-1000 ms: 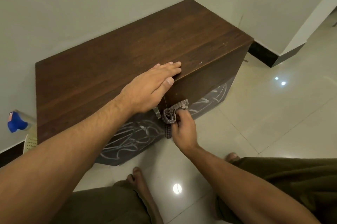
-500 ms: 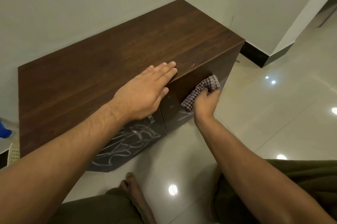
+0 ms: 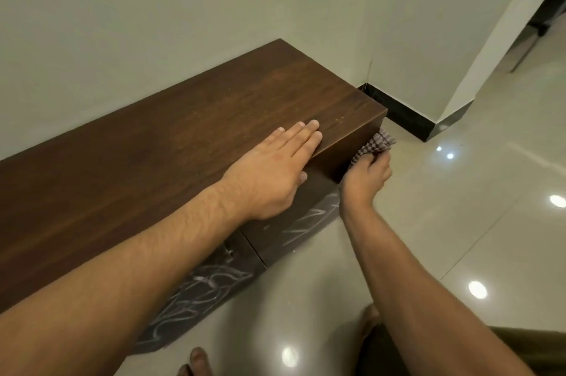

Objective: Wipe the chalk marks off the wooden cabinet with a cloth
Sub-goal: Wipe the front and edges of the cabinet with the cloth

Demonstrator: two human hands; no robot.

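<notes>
we've got our left hand (image 3: pixel 269 173) lying flat and wide on the top of the wooden cabinet (image 3: pixel 153 167), fingers together and pointing to about two o'clock at the front edge. our right hand (image 3: pixel 366 176) grips the checked cloth (image 3: pixel 375 144) bunched in its fingers and presses it against the cabinet's front at the far right corner, at two o'clock from the flat hand. chalk marks (image 3: pixel 196 290) scrawl across the lower doors, down at seven o'clock, above the glossy floor (image 3: pixel 459 222).
</notes>
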